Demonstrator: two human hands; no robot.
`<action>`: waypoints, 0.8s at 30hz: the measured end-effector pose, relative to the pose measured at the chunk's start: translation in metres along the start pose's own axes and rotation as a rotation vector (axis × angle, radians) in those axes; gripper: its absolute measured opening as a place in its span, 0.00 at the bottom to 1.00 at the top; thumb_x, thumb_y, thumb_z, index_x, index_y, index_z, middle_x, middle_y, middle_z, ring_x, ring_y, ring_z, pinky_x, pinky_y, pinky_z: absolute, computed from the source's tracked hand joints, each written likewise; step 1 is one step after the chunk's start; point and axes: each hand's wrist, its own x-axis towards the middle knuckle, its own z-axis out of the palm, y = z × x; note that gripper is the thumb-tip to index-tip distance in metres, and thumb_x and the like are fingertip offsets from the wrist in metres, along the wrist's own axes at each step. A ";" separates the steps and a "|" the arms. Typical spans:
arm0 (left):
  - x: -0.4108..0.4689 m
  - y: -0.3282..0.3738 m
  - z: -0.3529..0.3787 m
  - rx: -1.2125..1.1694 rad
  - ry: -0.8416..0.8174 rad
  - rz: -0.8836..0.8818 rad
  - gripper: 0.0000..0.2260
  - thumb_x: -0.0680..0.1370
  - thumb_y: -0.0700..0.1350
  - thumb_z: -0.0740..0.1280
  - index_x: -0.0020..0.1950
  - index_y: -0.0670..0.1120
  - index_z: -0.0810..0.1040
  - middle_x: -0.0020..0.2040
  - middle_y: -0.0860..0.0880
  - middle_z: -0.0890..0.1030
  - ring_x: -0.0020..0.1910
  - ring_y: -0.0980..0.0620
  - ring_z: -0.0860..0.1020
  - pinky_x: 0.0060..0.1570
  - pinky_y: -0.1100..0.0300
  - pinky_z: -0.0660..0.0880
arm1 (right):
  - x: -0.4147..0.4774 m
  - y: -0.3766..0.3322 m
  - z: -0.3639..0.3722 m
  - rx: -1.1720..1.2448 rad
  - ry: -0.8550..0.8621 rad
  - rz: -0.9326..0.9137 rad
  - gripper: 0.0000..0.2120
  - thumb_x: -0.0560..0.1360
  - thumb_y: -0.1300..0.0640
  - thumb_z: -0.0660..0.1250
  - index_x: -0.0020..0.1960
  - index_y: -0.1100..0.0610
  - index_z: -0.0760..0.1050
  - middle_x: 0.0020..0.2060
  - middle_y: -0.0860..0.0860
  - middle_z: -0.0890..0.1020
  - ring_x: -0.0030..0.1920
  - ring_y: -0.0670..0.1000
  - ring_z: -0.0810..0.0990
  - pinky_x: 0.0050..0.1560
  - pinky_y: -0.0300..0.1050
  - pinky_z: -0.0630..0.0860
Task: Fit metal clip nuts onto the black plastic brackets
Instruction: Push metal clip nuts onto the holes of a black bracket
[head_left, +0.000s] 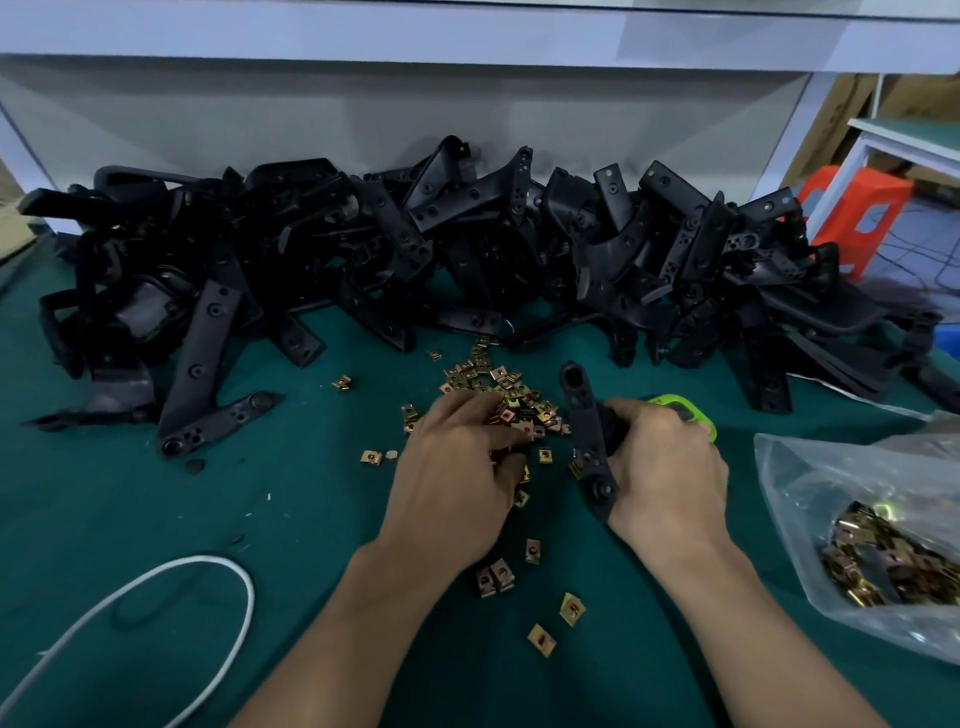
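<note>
Your right hand (670, 467) grips a black plastic bracket (582, 415) around its middle, just right of the clip nut pile (491, 382). Your left hand (457, 467) sits on that pile with its fingers curled down into it. I cannot tell whether they pinch a nut.

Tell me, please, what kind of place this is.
Probably a factory assembly bench: a heap of black brackets lies at the back, loose clip nuts are scattered on the green mat, and a bag holds more.
</note>
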 end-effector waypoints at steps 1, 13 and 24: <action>0.001 -0.001 0.002 0.014 -0.001 0.019 0.12 0.79 0.48 0.70 0.61 0.56 0.85 0.72 0.55 0.75 0.73 0.53 0.62 0.71 0.63 0.53 | -0.001 0.000 0.000 0.005 0.000 -0.002 0.13 0.65 0.63 0.74 0.43 0.47 0.81 0.27 0.42 0.65 0.28 0.47 0.58 0.35 0.45 0.63; 0.000 0.001 0.000 -0.248 0.084 -0.158 0.08 0.73 0.43 0.78 0.45 0.57 0.86 0.50 0.59 0.82 0.56 0.58 0.76 0.58 0.62 0.73 | -0.003 -0.001 -0.003 0.035 -0.024 -0.028 0.12 0.67 0.63 0.74 0.40 0.47 0.77 0.26 0.43 0.66 0.28 0.47 0.60 0.35 0.46 0.63; -0.005 0.023 -0.035 -1.371 0.088 -0.564 0.08 0.66 0.47 0.76 0.44 0.50 0.88 0.47 0.45 0.88 0.42 0.53 0.86 0.35 0.63 0.73 | -0.004 -0.002 -0.004 0.059 -0.020 -0.076 0.12 0.67 0.65 0.72 0.43 0.49 0.77 0.28 0.45 0.70 0.36 0.57 0.68 0.36 0.48 0.67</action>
